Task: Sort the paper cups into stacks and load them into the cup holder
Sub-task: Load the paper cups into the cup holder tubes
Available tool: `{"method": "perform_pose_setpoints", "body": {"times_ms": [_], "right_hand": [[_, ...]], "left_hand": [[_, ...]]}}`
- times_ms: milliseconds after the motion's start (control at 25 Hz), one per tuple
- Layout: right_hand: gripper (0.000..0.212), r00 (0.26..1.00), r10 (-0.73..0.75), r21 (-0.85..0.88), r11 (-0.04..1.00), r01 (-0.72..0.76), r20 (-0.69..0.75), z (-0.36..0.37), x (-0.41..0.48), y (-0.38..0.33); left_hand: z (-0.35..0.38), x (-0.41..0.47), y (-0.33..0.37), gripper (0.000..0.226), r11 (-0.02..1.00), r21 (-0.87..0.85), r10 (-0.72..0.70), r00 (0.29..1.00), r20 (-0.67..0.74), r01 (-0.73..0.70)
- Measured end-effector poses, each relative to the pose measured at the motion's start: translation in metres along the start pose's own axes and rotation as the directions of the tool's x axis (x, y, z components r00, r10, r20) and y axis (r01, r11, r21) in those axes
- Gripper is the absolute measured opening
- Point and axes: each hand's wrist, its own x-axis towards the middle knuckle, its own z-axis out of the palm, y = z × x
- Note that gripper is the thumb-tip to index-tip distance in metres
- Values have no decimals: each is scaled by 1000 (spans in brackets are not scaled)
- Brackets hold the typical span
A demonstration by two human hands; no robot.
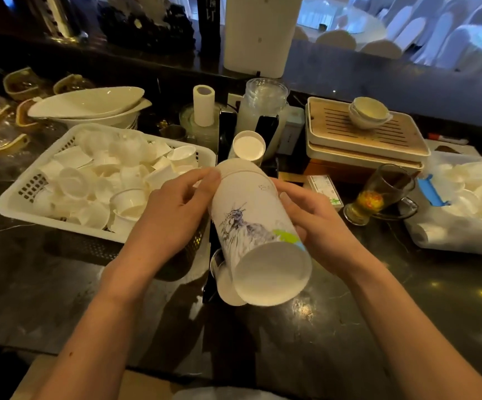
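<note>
A long stack of printed paper cups (255,226) lies tilted in the middle, its closed bottom end toward me. My left hand (170,215) grips its far left side and my right hand (312,223) grips its right side. Under and behind the stack stands the black cup holder (225,131), with another white cup stack (248,147) in a far slot and a further cup end (226,287) showing in a near slot. A white basket (17,197) at left holds several loose small white cups (112,180).
A glass mug of tea (378,194) stands right of the holder. A wooden tea tray (363,134) with small bowls sits behind it. A bag of white lids (470,197) is at far right. White dishes (89,105) and a paper roll (203,105) are at the back.
</note>
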Motion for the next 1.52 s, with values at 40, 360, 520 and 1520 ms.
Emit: {"method": "perform_pose_setpoints", "body": {"times_ms": [40,360,520,1520], "right_hand": [[37,1000,-3,-46,999,1,-30,0,1,1],[35,981,-22,-412,909,-61,-193,-1,20,4],[41,977,53,-391,911,-132,-206,-5,22,6],[44,992,92,-367,923,-117,-85,-5,21,28]], "left_hand": [[1,0,2,55,998,47,-31,999,8,30],[11,18,2,41,978,161,-142,989,43,134],[16,24,-4,41,982,79,-176,980,90,169],[41,11,-34,51,969,-151,-184,980,78,194]]}}
